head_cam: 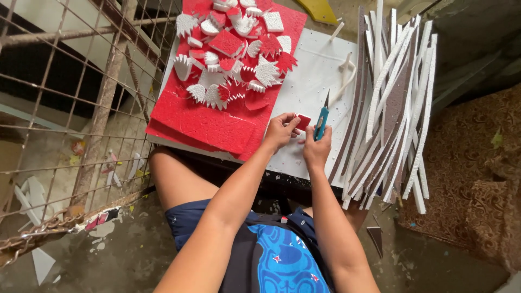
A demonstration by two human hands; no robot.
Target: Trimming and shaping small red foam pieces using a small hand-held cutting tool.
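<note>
small red foam piece pinched in left hand, just left of right hand; right grips teal craft knife, blade pointing away, upright.

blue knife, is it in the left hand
No, the blue knife is gripped in the right hand, blade pointing up, while the left hand pinches a small red foam piece.

small red foam piece mostly hidden by hands, foam strips cut off at top edge
</note>
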